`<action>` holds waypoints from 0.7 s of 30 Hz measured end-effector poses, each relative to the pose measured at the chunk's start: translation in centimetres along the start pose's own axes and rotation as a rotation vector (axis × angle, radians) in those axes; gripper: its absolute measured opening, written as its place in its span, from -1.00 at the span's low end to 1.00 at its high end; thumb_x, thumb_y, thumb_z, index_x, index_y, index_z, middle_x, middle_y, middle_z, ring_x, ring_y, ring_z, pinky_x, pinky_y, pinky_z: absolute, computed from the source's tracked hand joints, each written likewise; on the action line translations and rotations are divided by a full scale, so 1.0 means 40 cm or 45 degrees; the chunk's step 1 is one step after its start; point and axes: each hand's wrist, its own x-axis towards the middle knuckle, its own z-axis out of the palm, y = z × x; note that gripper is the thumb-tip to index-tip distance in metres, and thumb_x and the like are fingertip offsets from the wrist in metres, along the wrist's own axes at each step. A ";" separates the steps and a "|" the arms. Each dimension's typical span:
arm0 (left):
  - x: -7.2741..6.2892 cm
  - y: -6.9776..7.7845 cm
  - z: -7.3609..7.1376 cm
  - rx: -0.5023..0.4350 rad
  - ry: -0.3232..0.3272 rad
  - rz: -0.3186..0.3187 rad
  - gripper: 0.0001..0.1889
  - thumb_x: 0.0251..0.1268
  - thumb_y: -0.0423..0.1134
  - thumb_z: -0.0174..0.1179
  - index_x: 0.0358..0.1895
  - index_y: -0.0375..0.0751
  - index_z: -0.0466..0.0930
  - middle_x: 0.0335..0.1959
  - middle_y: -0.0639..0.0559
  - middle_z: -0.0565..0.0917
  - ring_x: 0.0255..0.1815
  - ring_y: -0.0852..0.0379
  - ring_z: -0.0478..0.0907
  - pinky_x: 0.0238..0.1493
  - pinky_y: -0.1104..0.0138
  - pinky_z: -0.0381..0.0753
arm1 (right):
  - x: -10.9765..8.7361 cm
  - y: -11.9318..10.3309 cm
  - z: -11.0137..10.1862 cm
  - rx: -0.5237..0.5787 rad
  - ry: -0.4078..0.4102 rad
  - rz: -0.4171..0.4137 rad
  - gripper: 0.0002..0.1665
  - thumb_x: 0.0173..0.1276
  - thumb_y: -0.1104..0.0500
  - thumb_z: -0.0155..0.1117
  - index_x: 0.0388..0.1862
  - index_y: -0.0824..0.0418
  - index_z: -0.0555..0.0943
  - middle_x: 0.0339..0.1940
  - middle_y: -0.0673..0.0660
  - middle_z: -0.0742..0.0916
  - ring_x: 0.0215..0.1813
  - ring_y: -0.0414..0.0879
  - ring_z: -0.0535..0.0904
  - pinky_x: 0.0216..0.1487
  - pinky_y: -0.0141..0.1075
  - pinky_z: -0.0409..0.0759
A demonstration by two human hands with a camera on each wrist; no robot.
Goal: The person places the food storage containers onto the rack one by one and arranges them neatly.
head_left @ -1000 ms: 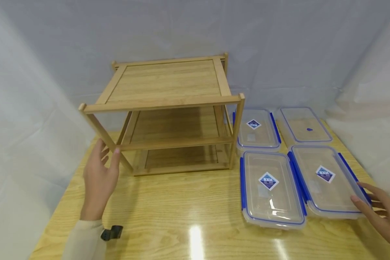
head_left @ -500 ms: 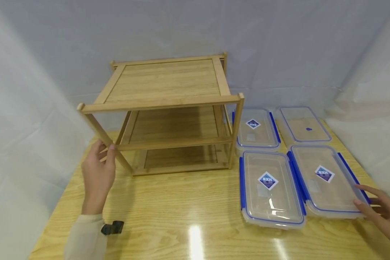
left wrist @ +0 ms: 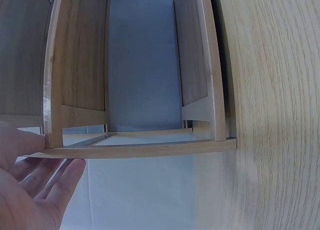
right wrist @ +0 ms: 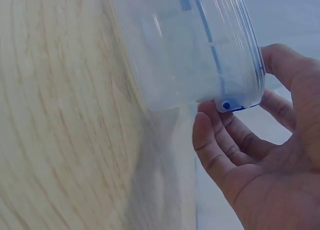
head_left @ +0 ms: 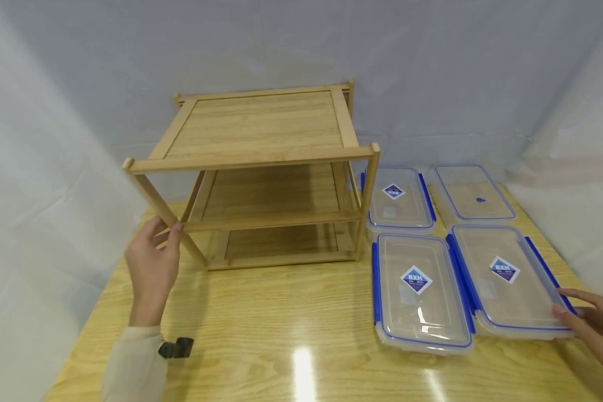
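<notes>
My left hand (head_left: 152, 271) pinches the front left leg of a three-tier wooden shelf rack (head_left: 266, 157), at the height of its middle shelf. In the left wrist view the thumb lies on the near side of the frame and the fingers (left wrist: 62, 187) curl behind it. At the far right, my right hand (head_left: 595, 324) grips the front right corner of a clear food container (head_left: 520, 304) with blue side clips. Its thumb rests on the lid's edge; the fingers (right wrist: 245, 140) bend around the corner in the right wrist view. The container sits flat on the table.
Another clipped food container (head_left: 422, 318) lies directly left of the held one. Behind stand a third container (head_left: 407, 212) beside the rack and one more clear container (head_left: 464, 192) without visible side clips. All rest on a light wooden table (head_left: 261, 324) with white sheeting (head_left: 432, 84) around it.
My left thumb and fingers have closed onto the rack's leg, having been spread around it before. The right hand has drawn in slightly at the container's corner. Rack and containers stay in place.
</notes>
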 end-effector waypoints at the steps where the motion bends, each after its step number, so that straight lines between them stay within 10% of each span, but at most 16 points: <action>1: 0.000 0.000 0.000 0.002 0.002 -0.002 -0.74 0.48 -0.26 0.22 0.08 -0.35 0.67 -0.01 -0.18 0.74 -0.09 -0.17 0.74 -0.20 0.66 0.65 | 0.001 0.002 0.001 0.020 0.010 -0.006 -0.49 0.42 0.38 0.31 0.17 -0.15 0.62 -0.40 -0.50 0.60 -0.39 -0.58 0.56 -0.51 -0.64 0.55; 7: 0.001 0.002 -0.001 0.005 -0.004 -0.019 -0.75 0.48 -0.27 0.23 0.07 -0.34 0.68 -0.02 -0.16 0.75 -0.09 -0.17 0.73 -0.18 0.64 0.67 | 0.006 0.003 0.007 0.143 0.062 -0.103 -0.48 0.32 0.57 0.27 0.15 0.15 0.68 -0.38 -0.41 0.69 -0.39 -0.53 0.64 -0.44 -0.68 0.58; 21: -0.003 0.001 0.001 0.005 -0.015 -0.071 -0.74 0.50 -0.21 0.20 0.04 -0.32 0.69 0.00 -0.15 0.75 -0.05 -0.11 0.73 -0.10 0.52 0.72 | 0.001 -0.005 0.021 0.234 0.147 0.008 -0.42 0.35 0.56 0.24 0.12 -0.04 0.72 -0.45 -0.47 0.69 -0.42 -0.56 0.62 -0.46 -0.72 0.52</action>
